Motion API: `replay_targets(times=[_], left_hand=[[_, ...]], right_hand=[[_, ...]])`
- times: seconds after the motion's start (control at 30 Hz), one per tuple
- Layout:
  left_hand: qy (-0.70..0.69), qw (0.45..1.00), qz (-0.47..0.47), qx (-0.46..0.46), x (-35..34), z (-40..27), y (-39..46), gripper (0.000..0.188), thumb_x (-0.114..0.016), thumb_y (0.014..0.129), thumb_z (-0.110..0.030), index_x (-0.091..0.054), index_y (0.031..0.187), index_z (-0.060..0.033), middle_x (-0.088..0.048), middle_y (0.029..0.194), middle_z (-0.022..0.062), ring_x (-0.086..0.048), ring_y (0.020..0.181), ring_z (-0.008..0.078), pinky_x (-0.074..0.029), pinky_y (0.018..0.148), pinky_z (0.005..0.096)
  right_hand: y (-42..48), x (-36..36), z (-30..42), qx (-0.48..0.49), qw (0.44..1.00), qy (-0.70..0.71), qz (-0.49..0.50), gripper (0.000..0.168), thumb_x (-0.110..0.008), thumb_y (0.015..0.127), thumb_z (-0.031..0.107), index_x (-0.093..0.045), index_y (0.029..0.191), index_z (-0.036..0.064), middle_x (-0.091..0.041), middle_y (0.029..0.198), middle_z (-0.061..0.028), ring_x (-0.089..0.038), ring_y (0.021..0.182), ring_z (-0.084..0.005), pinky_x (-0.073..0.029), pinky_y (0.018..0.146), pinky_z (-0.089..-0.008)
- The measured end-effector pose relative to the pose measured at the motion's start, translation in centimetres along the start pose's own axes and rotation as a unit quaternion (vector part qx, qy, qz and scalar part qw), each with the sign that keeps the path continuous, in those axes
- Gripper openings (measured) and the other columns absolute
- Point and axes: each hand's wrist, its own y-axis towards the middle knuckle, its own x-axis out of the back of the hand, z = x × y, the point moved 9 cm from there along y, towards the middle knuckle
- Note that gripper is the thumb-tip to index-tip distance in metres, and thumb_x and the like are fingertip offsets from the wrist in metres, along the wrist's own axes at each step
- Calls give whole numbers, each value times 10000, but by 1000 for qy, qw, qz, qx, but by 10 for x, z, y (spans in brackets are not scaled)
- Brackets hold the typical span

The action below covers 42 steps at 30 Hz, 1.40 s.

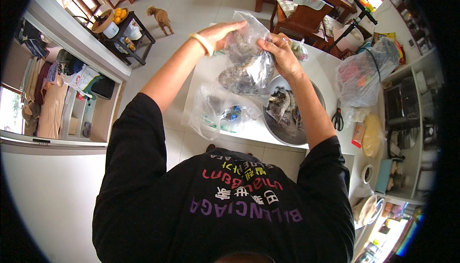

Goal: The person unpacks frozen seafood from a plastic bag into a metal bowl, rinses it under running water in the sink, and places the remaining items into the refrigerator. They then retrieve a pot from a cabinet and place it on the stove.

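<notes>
Between my two hands hangs a clear plastic bag (248, 74) with grey shrimp, or similar shellfish, inside. My left hand (217, 36) grips the bag's upper left edge. On its right side, my right hand (282, 52) pinches the plastic between thumb and fingers. Below my right forearm, a metal bowl (299, 140) holds more grey shrimp (285, 106), partly hidden by that arm. Another thin plastic bag (212, 110) lies crumpled at the front edge of the white table (201, 72), a blue item showing through it.
Black-handled scissors (337, 120) lie right of the bowl. Beyond them sits a large bulging plastic bag (359, 74). A small knotted bag (299, 50) is behind my right hand. A brown dog (160, 18) stands on the floor near a black stand (142, 43); a wooden chair (303, 20) is behind the table.
</notes>
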Motion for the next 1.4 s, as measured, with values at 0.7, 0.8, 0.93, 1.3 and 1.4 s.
replay_targets(times=[0.7,0.8,0.93,1.3,1.4], left_hand=[[-67,967,35,-242,-26,19,-63,634,-743,734,-138,-438,1278,-18,-582,1149,71,-526,1090,186,-419,934,331],[62,962,-7,-267,-44,2,-67,500,-733,757,-134,-530,1199,-17,-584,1151,55,-517,1083,171,-408,933,310],[-24,957,-17,-287,-36,-23,-69,437,-704,791,-141,-543,1180,-21,-583,1151,59,-529,1075,155,-434,914,320],[-12,961,28,-275,-59,-50,-81,674,-750,721,-173,-435,1296,-17,-561,1188,62,-512,1107,172,-388,979,329],[10,948,81,-308,-71,-58,-80,680,-750,708,-183,-437,1288,-17,-562,1174,55,-516,1100,181,-390,977,331]], right_hand=[[-1,12,88,62,995,-11,-77,179,-655,847,193,-623,942,45,-617,843,9,-545,768,-90,-447,721,-235],[-9,-9,124,121,981,-105,-105,270,-653,851,238,-617,1042,50,-637,926,-11,-570,823,-99,-452,759,-233],[-14,-33,154,113,968,-223,-22,519,-643,846,366,-522,1211,18,-613,1044,-48,-547,978,-149,-433,851,-286],[-29,-47,172,188,946,-259,-42,110,-687,815,102,-594,869,77,-597,810,23,-525,726,-62,-424,659,-218],[-30,-52,186,204,949,-236,-51,113,-686,817,95,-574,821,81,-583,774,36,-503,696,-46,-413,631,-206]])
